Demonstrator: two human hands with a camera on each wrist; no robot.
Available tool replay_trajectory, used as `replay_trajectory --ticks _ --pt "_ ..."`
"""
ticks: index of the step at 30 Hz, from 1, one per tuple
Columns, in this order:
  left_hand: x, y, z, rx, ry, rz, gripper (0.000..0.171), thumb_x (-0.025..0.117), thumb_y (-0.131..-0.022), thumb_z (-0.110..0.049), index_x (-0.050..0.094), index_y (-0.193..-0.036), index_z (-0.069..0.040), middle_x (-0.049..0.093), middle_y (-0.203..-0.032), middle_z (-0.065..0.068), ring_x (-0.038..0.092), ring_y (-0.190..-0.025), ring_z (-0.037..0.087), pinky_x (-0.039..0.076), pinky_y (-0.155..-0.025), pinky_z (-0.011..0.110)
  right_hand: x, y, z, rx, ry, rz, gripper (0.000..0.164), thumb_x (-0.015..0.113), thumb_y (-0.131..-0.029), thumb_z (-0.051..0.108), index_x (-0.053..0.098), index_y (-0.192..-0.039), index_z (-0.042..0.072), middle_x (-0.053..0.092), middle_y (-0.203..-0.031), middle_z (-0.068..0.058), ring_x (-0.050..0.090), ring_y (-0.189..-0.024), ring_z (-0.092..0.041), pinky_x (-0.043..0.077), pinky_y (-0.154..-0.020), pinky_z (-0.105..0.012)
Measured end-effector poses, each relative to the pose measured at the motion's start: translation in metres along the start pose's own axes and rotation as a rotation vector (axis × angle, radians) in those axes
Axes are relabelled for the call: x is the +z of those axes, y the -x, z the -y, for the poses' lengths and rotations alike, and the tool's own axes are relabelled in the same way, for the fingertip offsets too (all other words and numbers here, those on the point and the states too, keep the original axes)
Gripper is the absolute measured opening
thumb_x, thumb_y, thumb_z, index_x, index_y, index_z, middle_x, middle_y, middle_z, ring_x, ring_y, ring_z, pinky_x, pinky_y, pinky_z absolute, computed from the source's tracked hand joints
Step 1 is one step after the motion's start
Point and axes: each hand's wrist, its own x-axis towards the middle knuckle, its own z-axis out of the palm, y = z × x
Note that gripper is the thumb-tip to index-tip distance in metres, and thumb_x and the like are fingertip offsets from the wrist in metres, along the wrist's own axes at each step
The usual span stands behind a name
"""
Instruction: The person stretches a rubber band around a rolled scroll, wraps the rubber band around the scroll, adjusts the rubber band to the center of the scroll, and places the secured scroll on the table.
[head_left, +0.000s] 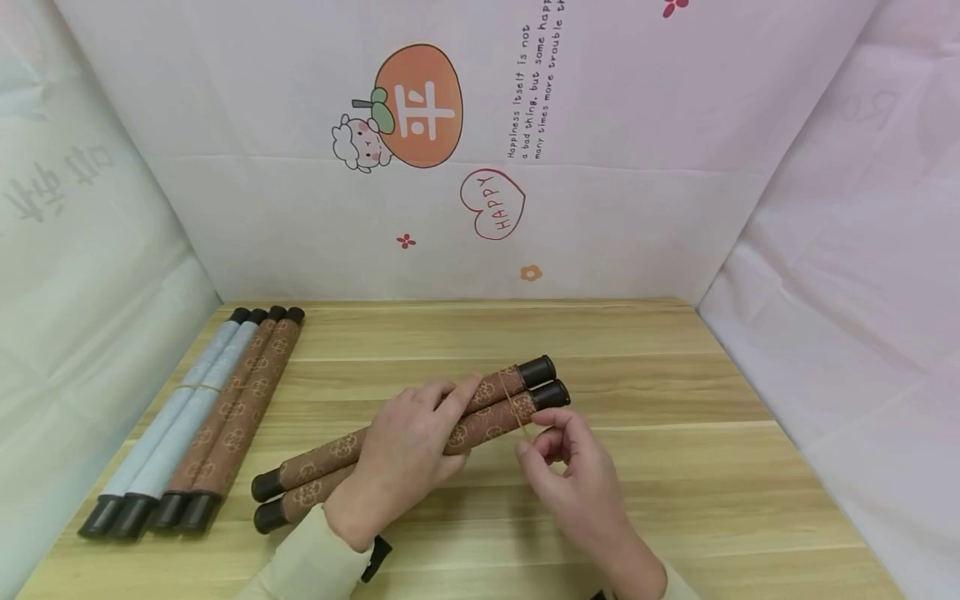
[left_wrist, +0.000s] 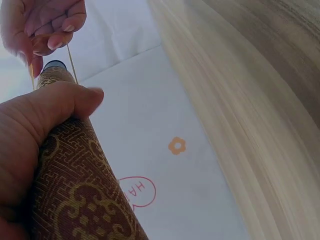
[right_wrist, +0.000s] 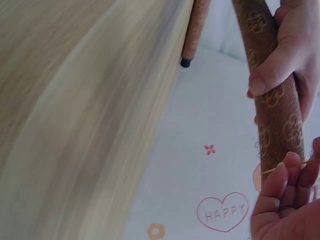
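Two brown scrolls (head_left: 487,423) with gold flower patterns and black end knobs lie side by side at a slant, seen in the head view. My left hand (head_left: 405,442) grips both around the middle, its thumb over one scroll (left_wrist: 90,195) in the left wrist view. Near their right end a thin yellowish rubber band (head_left: 513,398) crosses the pair. My right hand (head_left: 573,467) pinches that band and draws it away from the scrolls, as the stretched strands in the left wrist view show. Fingers (right_wrist: 276,185) hold the band close beside the scroll in the right wrist view.
At the left of the wooden table (head_left: 675,467) lie two light blue scrolls (head_left: 168,425) with a rubber band across them, next to two more brown scrolls (head_left: 240,417). White printed cloth (head_left: 622,208) rises behind the table and along both sides.
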Motion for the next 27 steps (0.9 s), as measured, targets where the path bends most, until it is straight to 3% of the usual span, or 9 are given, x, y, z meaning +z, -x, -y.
replay_trajectory --ticks 3,6,12,16,21,27 --pt "0.002 0.001 -0.002 -0.002 0.006 -0.017 0.093 0.095 -0.070 -0.044 0.055 -0.148 -0.014 0.070 -0.112 0.007 0.070 -0.082 0.023 0.060 -0.069 0.037 0.001 -0.001 0.002 0.014 0.098 0.022 0.012 0.076 -0.092 0.007 0.071 -0.100 0.015 0.062 -0.074 0.012 0.058 -0.065 -0.006 0.052 -0.058 -0.025" --pt "0.003 0.002 -0.004 -0.012 0.008 -0.027 0.095 0.094 -0.070 -0.051 0.055 -0.148 -0.015 0.069 -0.110 0.007 0.069 -0.079 0.022 0.059 -0.066 0.036 0.001 0.000 0.004 -0.010 0.138 0.036 0.012 0.070 -0.098 0.012 0.071 -0.091 0.022 0.061 -0.078 0.013 0.057 -0.070 -0.006 0.052 -0.061 -0.024" --pt "0.004 0.003 -0.006 -0.051 0.042 -0.023 0.092 0.095 -0.070 -0.046 0.057 -0.146 -0.013 0.068 -0.105 0.007 0.067 -0.075 0.019 0.057 -0.062 0.035 -0.002 0.003 0.007 -0.164 0.038 0.009 0.022 0.058 -0.101 0.000 0.062 -0.091 0.019 0.067 -0.098 0.005 0.065 -0.094 -0.011 0.055 -0.079 -0.025" --pt "0.001 0.001 -0.006 -0.069 0.097 -0.028 0.089 0.094 -0.071 -0.039 0.057 -0.146 -0.010 0.069 -0.105 0.009 0.067 -0.079 0.019 0.058 -0.064 0.035 -0.003 0.004 0.006 -0.229 -0.003 0.018 0.023 0.053 -0.101 -0.006 0.059 -0.091 0.013 0.071 -0.102 0.000 0.072 -0.102 -0.017 0.057 -0.089 -0.026" --pt "-0.005 -0.002 -0.002 -0.050 0.104 -0.017 0.093 0.094 -0.071 -0.036 0.053 -0.151 -0.011 0.068 -0.104 0.009 0.063 -0.077 0.017 0.056 -0.064 0.032 -0.004 0.005 0.001 -0.272 0.000 0.050 0.025 0.054 -0.100 -0.007 0.058 -0.089 0.015 0.070 -0.097 -0.001 0.074 -0.101 -0.019 0.058 -0.091 -0.028" --pt "-0.015 -0.008 0.004 -0.070 0.115 0.065 0.104 0.090 -0.073 -0.029 0.038 -0.163 -0.026 0.062 -0.099 0.007 0.049 -0.068 0.012 0.044 -0.055 0.025 -0.005 0.004 -0.005 -0.350 0.067 0.028 0.027 0.068 -0.094 -0.005 0.059 -0.087 0.019 0.064 -0.086 0.009 0.063 -0.083 -0.007 0.053 -0.079 -0.021"
